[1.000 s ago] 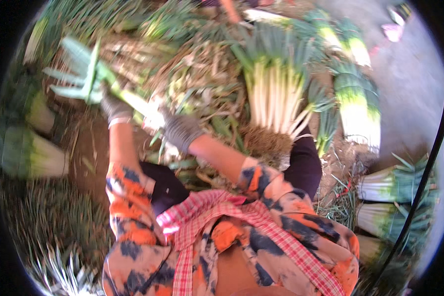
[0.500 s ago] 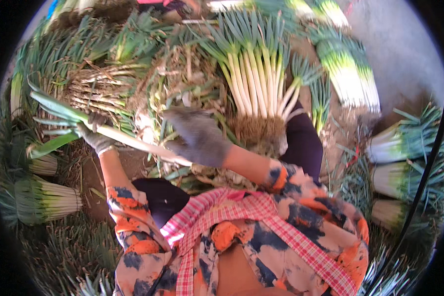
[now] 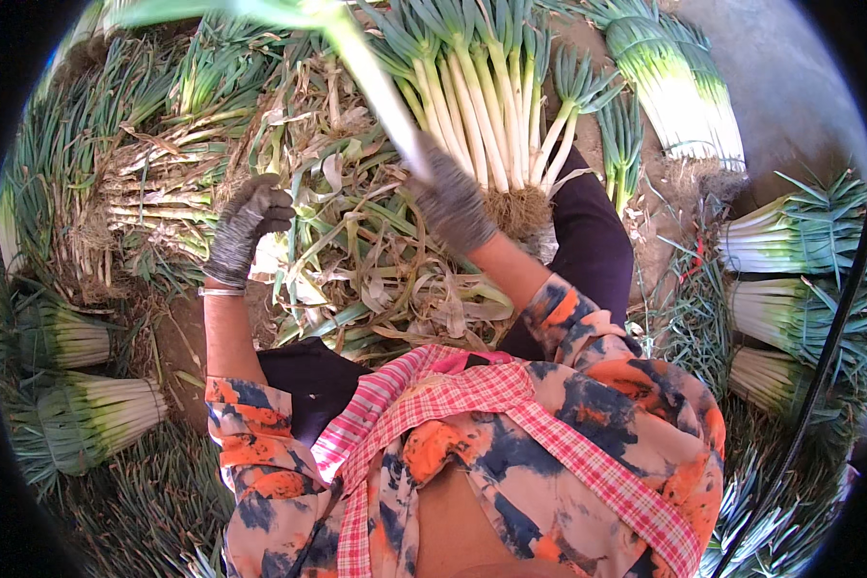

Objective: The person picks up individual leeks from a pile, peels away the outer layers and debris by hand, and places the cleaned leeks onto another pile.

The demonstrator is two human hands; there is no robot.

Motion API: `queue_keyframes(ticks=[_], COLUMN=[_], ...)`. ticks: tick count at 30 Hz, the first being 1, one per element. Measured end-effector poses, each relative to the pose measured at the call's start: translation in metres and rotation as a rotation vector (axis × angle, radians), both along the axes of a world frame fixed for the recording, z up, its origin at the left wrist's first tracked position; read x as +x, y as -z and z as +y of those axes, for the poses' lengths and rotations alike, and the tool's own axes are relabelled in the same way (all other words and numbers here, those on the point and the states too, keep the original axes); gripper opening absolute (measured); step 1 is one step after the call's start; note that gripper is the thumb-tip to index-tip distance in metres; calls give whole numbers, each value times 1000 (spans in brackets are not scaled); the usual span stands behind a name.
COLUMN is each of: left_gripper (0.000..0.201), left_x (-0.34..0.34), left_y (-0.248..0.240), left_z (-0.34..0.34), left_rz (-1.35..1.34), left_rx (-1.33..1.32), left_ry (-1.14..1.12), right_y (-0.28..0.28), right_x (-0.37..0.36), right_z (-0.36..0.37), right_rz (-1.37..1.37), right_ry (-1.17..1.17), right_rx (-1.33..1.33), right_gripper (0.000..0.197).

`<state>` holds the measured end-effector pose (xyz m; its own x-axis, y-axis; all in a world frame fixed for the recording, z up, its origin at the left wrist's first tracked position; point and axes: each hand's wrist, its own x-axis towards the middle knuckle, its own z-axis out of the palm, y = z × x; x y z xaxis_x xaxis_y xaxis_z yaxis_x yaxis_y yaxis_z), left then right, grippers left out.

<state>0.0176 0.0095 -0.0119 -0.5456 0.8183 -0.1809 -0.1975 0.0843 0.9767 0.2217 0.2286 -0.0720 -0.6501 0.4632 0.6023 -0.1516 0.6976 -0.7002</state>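
In my gloved right hand is the white root end of a large green onion. The onion is raised and smeared by motion, its leaves pointing to the far left. My left hand, also gloved, holds nothing; its fingers are loosely bent and apart, beside the unpeeled onions. Just beyond my right hand stands a row of peeled green onions, white stalks side by side with roots toward me. Between my hands lies a heap of stripped leaves and dry skins.
Tied bundles of green onions lie at the far right, along the right side and at the left. Loose leafy onions cover the far left. A dark cable runs down the right side.
The green onion has passed out of my left hand. My right hand now grips its root end, and it has swung up and away to the far side.
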Motion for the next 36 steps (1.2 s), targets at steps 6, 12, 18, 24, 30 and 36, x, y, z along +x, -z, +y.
queue_keyframes(ticks=[6, 12, 18, 24, 30, 36], left_gripper=[50, 42, 36, 28, 38, 35], left_x=[0, 0, -9, -96, -199, -233], left_y=[13, 23, 44, 125, 140, 165], left_z=[4, -9, -12, -25, -2, 22], left_rz=[83, 73, 79, 489, 998, 969], left_rx=[-150, -280, -421, -519, -1060, -1264], left_ry=[23, 53, 157, -224, -615, -196], right_y=[64, 99, 128, 137, 136, 136], right_x=[-11, -20, -32, -28, -26, -27], right_z=[82, 89, 118, 116, 120, 117], right_rz=[-757, -994, -945, -890, -842, -846], right_ry=[499, 524, 445, 494, 506, 474], right_rx=[59, 407, 373, 536, 578, 553], right_gripper=[58, 65, 59, 56, 55, 54])
